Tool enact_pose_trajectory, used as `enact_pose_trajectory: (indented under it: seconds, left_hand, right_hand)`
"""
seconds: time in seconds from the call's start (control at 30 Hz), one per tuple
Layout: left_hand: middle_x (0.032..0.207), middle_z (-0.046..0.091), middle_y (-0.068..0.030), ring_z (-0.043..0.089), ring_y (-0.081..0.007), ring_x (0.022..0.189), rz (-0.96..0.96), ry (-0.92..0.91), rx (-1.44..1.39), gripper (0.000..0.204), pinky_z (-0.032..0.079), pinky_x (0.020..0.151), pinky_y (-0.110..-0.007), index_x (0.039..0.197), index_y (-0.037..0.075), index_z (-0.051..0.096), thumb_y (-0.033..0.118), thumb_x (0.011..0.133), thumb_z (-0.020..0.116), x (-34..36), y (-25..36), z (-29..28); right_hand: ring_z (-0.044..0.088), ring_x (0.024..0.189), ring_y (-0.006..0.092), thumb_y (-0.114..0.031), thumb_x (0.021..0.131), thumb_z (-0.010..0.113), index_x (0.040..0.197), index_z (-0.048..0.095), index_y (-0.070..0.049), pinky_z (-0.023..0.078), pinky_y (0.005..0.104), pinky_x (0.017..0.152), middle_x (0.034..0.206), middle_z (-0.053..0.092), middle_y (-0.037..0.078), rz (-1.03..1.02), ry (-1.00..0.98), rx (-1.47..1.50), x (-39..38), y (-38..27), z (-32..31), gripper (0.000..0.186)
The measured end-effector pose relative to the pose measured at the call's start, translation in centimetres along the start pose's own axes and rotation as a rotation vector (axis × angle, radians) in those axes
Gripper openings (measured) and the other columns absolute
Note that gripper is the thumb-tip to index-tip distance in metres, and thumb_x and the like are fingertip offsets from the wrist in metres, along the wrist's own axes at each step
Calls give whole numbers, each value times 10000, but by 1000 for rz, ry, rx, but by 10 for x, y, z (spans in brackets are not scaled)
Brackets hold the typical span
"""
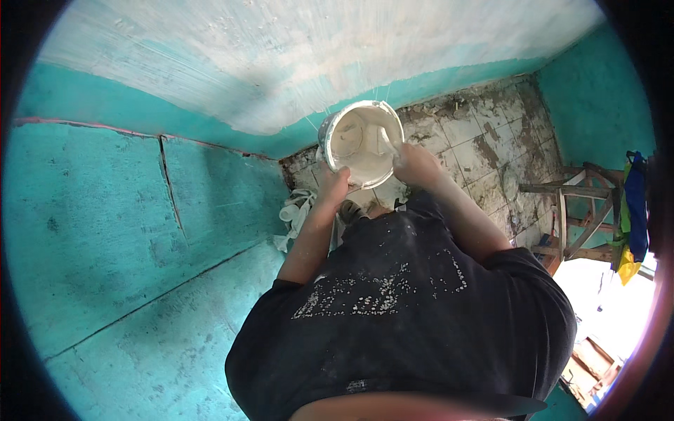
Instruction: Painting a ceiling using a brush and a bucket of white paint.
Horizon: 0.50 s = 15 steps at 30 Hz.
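Note:
A white bucket (397,125) is tilted in front of me, its mouth facing up toward me. Off-white paste (361,165) coats its inside and rim. My left hand (334,184) is closed on the near left part of the rim, the thumb over the edge. At the right side of the rim, my right hand (415,166) is closed. A pale strip (384,140) shows inside the bucket close to its fingers; I cannot tell whether the hand holds this strip or the rim.
Ahead stands a turquoise wall with a broad white-coated area (281,63). Turquoise panels (84,210) rise on the left. Dirty, stained tiles (477,144) cover the floor. White crumpled material (298,210) lies by my feet. A wooden frame (586,210) with hanging cloths (635,210) stands right.

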<state>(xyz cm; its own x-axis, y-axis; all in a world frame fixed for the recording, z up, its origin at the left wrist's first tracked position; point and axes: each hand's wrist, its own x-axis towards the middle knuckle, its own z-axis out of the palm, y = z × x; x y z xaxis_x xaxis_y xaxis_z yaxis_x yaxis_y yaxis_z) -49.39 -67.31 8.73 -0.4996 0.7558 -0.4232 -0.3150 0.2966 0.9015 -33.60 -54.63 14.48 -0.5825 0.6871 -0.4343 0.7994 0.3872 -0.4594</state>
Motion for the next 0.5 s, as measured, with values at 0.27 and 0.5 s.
enact_pose_trajectory:
  seconds: [0.27, 0.5]
  left_hand:
    - [1158, 460, -202, 520, -264, 985, -36, 30, 334, 673, 428, 842, -337, 1320, -53, 169, 84, 734, 471, -8, -28, 135]
    - [1150, 467, -198, 502, -258, 1017, 79, 80, 421, 693, 406, 855, -344, 1330, -53, 138, 101, 747, 480, 21, -63, 271]
  right_hand:
    - [601, 896, 368, -167, 744, 464, 945, 612, 28, 471, 435, 794, 953, 608, 243, 21, -99, -24, 1, 117, -39, 316]
    - [579, 835, 417, -168, 720, 472, 761, 608, 62, 441, 461, 764, 840, 584, 304, -242, -143, 97, 24, 269, -73, 270]
